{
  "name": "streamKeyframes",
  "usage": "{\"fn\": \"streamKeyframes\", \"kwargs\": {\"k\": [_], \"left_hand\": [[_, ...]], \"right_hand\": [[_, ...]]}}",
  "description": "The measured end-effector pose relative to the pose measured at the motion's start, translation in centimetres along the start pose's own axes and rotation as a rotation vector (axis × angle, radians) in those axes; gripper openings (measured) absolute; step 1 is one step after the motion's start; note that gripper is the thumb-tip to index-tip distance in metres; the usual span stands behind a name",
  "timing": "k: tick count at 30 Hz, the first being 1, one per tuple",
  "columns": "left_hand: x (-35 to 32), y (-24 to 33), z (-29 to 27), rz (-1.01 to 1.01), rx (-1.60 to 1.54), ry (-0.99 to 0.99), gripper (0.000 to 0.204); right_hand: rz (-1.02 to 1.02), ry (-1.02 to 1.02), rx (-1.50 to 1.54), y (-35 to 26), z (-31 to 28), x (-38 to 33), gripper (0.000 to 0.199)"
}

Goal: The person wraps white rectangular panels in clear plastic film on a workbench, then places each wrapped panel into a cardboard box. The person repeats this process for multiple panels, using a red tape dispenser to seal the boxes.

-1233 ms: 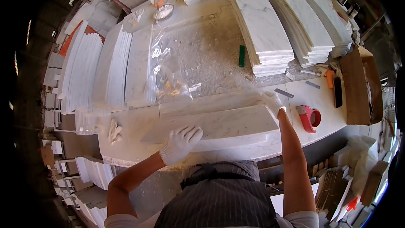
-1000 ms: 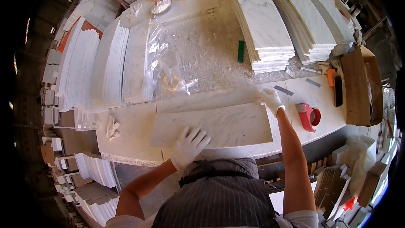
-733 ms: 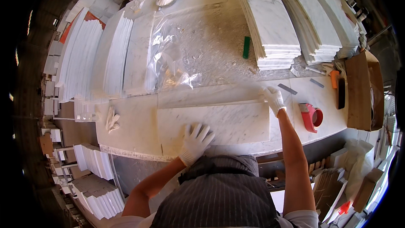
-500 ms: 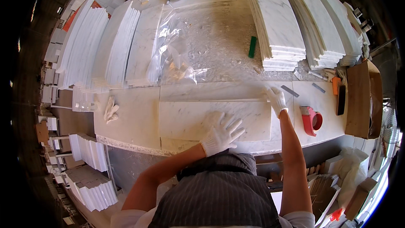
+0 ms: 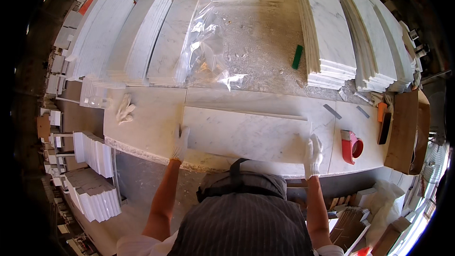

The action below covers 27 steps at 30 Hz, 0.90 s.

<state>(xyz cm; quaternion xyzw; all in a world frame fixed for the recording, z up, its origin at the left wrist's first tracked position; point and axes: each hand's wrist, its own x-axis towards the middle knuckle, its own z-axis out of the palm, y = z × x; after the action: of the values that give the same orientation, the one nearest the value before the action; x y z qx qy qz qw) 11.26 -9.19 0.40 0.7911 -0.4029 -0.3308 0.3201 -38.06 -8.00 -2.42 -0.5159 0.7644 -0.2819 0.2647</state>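
Note:
A white marble tile [image 5: 246, 132], long and grey-veined, lies in front of me on the pale worktop. My left hand [image 5: 180, 143], in a white knit glove, is closed against its left short end. At the opposite short end, my gloved right hand [image 5: 313, 156] grips the edge, fingers pressed together. The tile sits slightly askew, its right end nearer to me. Just beyond its far long edge a thin strip of another slab [image 5: 265, 113] shows; the rest of that one is hidden.
Stacked marble tiles [image 5: 327, 28] stand at the back right, with more stacks [image 5: 137, 38] at the left. Clear plastic film [image 5: 206, 47] lies between them. A red tape dispenser [image 5: 348, 147], steel strips [image 5: 332, 111], a cardboard box [image 5: 407, 132] and spare gloves [image 5: 125, 109] surround the work spot.
My left hand has gone from flat on the tile's face to its left end. My right hand has come nearer, from the far right corner to the right end. The tile has turned slightly.

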Motion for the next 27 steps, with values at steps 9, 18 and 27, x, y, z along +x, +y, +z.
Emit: {"fn": "streamKeyframes", "kwargs": {"k": [9, 18, 27], "left_hand": [[1.6, -1.4, 0.8, -0.051, -0.037, 0.048, 0.034], [1.0, -0.7, 0.4, -0.041, -0.020, 0.057, 0.035], [1.4, -2.3, 1.4, 0.023, 0.004, 0.148, 0.043]], "right_hand": [[0.048, -0.046, 0.027, -3.1, 2.5, -0.2, 0.068], [0.117, -0.053, 0.091, -4.4, 2.4, 0.1, 0.070], [0.060, -0.144, -0.128, -6.0, 1.7, 10.7, 0.054]]}}
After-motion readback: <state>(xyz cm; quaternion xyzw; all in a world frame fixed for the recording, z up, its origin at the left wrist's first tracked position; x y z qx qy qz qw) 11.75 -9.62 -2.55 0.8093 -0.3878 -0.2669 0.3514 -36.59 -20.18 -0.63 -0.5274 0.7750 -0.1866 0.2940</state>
